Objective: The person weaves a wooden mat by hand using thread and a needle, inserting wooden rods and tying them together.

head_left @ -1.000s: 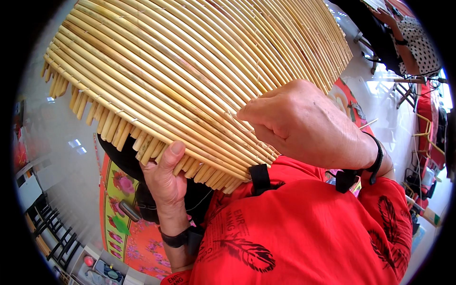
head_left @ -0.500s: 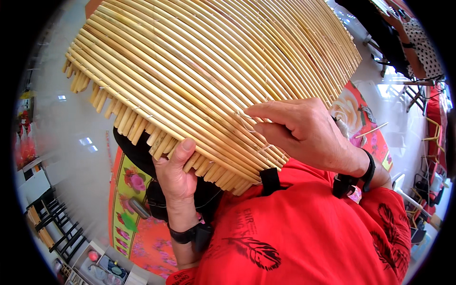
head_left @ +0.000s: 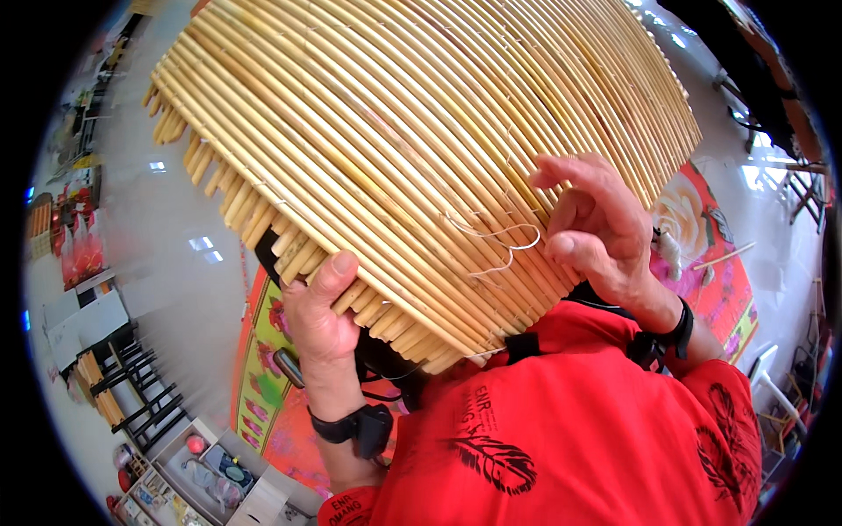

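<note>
A wide mat of pale yellow reed sticks (head_left: 386, 131), bound side by side with thin thread, slopes away in front of me. Along its near left edge, short stick ends (head_left: 254, 210) show in a second layer underneath. That edge is gripped by my left hand (head_left: 323, 307), thumb on top, the other fingers hidden below. My right hand (head_left: 605, 223) hovers over the mat's near right part, fingers curved and apart, with nothing visible in it. Just left of its fingertips, a loose white thread (head_left: 531, 235) lies in a curl on the sticks.
Flowered cloth (head_left: 272, 368) spreads below the mat, left and right. At lower left stand a sectioned box of small items (head_left: 202, 473) and a black folding rack (head_left: 132, 394). A loose stick (head_left: 724, 256) lies on the right. Part of another person's arm (head_left: 772, 70) shows at upper right.
My right hand has let go of the thread and moved right, its fingers spreading. The thread now lies loose. My left hand keeps its grip; the view has shifted slightly.
</note>
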Action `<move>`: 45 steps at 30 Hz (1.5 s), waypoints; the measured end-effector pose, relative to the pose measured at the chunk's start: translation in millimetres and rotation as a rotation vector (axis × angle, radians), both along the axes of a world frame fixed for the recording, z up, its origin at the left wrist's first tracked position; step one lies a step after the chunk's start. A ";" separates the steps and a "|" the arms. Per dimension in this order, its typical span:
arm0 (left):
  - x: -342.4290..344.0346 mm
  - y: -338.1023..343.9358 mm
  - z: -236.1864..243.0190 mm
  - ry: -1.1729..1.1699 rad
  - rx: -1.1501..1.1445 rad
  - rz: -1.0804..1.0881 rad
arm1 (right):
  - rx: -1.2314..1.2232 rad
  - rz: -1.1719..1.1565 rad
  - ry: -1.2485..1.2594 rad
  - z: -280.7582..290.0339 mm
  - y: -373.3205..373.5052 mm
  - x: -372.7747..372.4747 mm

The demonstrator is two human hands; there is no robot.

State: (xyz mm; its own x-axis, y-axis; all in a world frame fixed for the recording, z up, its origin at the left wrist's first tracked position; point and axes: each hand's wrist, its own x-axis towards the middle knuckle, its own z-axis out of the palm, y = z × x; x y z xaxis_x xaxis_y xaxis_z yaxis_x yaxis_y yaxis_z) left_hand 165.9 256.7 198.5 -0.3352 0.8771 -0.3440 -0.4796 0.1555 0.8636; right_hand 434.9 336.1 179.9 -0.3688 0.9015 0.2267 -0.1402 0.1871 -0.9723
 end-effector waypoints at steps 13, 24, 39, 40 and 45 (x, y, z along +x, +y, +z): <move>-44.5 58.2 37.9 0.116 -0.031 -0.109 | 0.268 0.231 0.056 -7.7 17.6 -10.5; -36.5 80.2 25.4 0.066 -0.074 -0.176 | 0.193 0.244 0.124 -20.0 26.0 6.3; -41.8 87.7 18.2 0.026 -0.078 -0.202 | 0.102 0.251 0.152 -21.4 27.7 8.3; -40.8 87.3 17.2 0.015 -0.081 -0.200 | 0.088 0.254 0.159 -22.0 27.5 9.8; -39.7 87.4 15.7 0.001 -0.092 -0.194 | 0.119 0.257 0.164 -19.9 31.4 10.9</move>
State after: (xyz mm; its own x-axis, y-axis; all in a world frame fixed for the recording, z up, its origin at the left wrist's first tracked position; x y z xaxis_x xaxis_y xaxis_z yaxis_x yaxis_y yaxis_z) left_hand 126.2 344.1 214.2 -0.1636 0.8901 -0.4254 -0.4326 0.3228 0.8418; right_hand 445.7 367.5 160.0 -0.5311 0.7470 0.4000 -0.3504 0.2362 -0.9063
